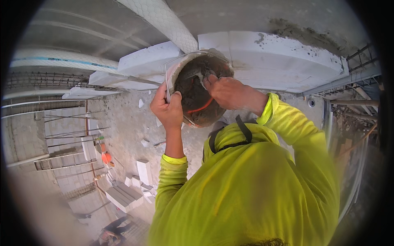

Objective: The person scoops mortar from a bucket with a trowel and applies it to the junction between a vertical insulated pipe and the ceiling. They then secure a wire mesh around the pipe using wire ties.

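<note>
The left hand should grip the bucket rim at nine o'clock steadily while the right hand, closed on the trowel, scrapes mortar.

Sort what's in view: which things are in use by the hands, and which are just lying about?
In use: left hand gripping the bucket rim; right hand inside it with a trowel; white wall blocks.

Lying about: stacked white blocks below; orange object.

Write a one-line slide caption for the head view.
Left hand grips the rim of a mortar-caked bucket while the right hand digs inside it, above white blocks.
</note>
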`<state>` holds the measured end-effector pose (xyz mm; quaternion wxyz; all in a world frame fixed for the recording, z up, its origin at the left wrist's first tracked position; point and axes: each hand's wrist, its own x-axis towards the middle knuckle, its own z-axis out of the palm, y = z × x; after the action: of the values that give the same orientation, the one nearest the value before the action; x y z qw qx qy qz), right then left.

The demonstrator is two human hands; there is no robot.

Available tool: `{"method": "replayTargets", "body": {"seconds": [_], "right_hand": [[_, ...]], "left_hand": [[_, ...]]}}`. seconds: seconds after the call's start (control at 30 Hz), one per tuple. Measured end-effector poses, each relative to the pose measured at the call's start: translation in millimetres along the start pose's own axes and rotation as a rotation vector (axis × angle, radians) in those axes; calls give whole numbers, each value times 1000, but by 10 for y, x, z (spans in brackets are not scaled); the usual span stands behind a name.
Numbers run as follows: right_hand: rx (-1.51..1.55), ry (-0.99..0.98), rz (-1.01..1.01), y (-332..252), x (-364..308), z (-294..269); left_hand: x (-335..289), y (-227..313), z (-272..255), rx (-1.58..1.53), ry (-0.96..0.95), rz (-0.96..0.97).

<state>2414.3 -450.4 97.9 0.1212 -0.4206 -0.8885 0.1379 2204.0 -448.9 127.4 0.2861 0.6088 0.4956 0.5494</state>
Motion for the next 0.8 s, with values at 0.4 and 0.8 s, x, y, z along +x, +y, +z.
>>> {"method": "replayTargets", "body": {"seconds": [0.4,0.8], "right_hand": [[69,-253,-81,-28,-284,-162],[-12,-102,-23,290,-376,303]], "left_hand": [[1,170,200,-139,73,-21],[-45,-14,315,-80,28,-49]]}}
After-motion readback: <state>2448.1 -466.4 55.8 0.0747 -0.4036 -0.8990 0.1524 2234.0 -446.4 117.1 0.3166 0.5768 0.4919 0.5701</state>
